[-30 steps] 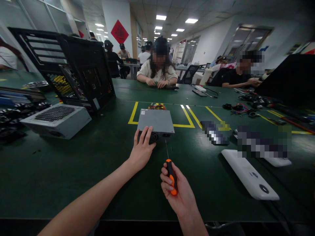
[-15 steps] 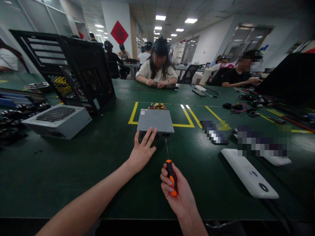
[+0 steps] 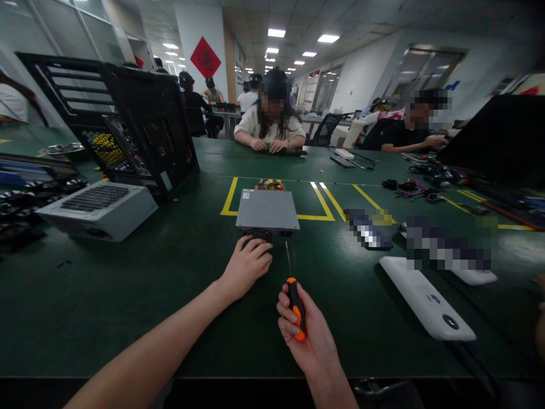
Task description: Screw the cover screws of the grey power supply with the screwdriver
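Note:
A grey computer power supply [image 3: 267, 208] lies on the green table straight ahead, its round fan grille and power socket facing me and its coloured cables behind. My left hand [image 3: 247, 264] is at the lower front of it, by the fan grille, with fingers slightly bent and nothing held; whether the fingertips touch the housing I cannot tell. My right hand [image 3: 313, 324] is wrapped around the orange and black handle of a screwdriver [image 3: 293, 301]. Its thin shaft points up and away from me, the tip just short of the power supply's socket corner.
On the left stand an open black computer case [image 3: 149, 136] and a second power supply [image 3: 100, 207]. To the right lie a phone-like blurred object [image 3: 368, 230], a white device [image 3: 426, 298] and bundled cables [image 3: 413, 187]. A person [image 3: 272, 119] sits opposite.
My left hand has come down off the top front edge of the power supply, its fingers drawing in and baring the fan grille. My right hand and the screwdriver have barely moved.

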Action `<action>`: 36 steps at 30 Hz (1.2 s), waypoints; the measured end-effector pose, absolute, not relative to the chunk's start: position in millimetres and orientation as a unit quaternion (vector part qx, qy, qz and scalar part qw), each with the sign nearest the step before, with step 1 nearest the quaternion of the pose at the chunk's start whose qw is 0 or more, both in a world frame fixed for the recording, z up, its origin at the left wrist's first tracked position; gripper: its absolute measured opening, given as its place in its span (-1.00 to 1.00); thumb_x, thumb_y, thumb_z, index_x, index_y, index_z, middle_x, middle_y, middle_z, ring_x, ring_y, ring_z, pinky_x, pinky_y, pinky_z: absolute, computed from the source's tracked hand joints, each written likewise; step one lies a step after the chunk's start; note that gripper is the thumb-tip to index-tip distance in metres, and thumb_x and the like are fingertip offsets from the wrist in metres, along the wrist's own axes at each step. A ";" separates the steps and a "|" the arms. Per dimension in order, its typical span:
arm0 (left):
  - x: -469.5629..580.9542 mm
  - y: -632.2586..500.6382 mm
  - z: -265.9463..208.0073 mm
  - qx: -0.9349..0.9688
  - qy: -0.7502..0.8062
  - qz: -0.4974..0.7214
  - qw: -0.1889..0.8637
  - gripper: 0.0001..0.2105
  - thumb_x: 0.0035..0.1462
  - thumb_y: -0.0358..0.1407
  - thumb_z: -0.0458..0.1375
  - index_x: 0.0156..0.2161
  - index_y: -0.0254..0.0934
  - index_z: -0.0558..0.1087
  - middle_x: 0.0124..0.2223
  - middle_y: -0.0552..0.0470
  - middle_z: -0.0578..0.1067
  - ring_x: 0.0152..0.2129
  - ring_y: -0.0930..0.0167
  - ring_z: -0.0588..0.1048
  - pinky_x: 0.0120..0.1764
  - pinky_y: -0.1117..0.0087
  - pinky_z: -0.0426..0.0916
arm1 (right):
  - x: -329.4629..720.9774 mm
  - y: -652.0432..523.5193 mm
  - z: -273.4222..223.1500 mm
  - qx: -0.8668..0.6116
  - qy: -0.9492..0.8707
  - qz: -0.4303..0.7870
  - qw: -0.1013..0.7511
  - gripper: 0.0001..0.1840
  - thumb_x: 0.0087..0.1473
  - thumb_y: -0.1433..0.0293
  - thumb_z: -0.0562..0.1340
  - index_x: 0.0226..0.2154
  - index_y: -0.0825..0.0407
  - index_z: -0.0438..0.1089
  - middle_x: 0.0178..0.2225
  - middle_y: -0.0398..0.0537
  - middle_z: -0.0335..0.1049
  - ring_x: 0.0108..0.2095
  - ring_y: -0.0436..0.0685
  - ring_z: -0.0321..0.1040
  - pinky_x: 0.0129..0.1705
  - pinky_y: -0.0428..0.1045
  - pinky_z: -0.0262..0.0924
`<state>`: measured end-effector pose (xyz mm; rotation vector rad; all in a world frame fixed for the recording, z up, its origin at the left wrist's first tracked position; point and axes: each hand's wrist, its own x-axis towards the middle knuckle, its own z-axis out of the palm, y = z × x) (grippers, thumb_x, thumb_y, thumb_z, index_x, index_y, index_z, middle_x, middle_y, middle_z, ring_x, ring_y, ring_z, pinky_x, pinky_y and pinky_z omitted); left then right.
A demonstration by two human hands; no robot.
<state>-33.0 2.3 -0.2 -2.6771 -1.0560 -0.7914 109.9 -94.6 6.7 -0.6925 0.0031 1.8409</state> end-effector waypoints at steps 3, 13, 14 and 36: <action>-42.8 7.0 1.8 -0.856 -0.370 -0.361 -0.028 -0.91 0.11 -0.39 0.04 -0.28 -0.28 0.38 -0.16 -0.02 0.43 -0.22 0.40 0.38 -0.17 0.29 0.31 | 106.8 -98.5 5.2 -0.322 -0.033 0.769 0.551 -0.72 0.13 0.33 0.06 -0.42 0.20 0.36 -0.60 -0.14 0.25 -0.74 -0.23 -0.04 -0.76 -0.28 -0.15; -55.6 4.5 10.4 -0.837 -0.311 -0.446 -0.055 -0.85 0.13 -0.44 0.03 -0.18 -0.25 0.35 -0.12 -0.04 0.41 -0.19 0.41 0.38 -0.16 0.32 0.31 | 104.1 -107.1 1.7 -0.392 -0.159 0.759 0.494 -0.65 0.00 0.19 0.19 -0.39 0.18 0.39 -0.60 -0.11 0.31 -0.73 -0.20 0.05 -0.74 -0.24 -0.16; -55.9 4.5 10.9 -0.838 -0.309 -0.446 -0.056 -0.84 0.14 -0.45 0.02 -0.17 -0.25 0.34 -0.12 -0.05 0.41 -0.19 0.41 0.38 -0.17 0.32 0.32 | 104.1 -106.5 1.8 -0.393 -0.163 0.760 0.491 -0.65 -0.01 0.18 0.20 -0.39 0.19 0.39 -0.60 -0.11 0.31 -0.74 -0.20 0.05 -0.74 -0.24 -0.16; -61.8 9.8 9.1 -0.836 -0.299 -0.449 -0.100 -0.83 0.17 -0.45 -0.04 -0.16 -0.26 0.32 -0.13 -0.08 0.39 -0.19 0.42 0.38 -0.16 0.33 0.33 | 104.0 -106.0 3.6 -0.411 -0.172 0.752 0.485 -0.62 -0.04 0.14 0.22 -0.40 0.18 0.37 -0.61 -0.13 0.29 -0.75 -0.20 0.02 -0.75 -0.23 -0.18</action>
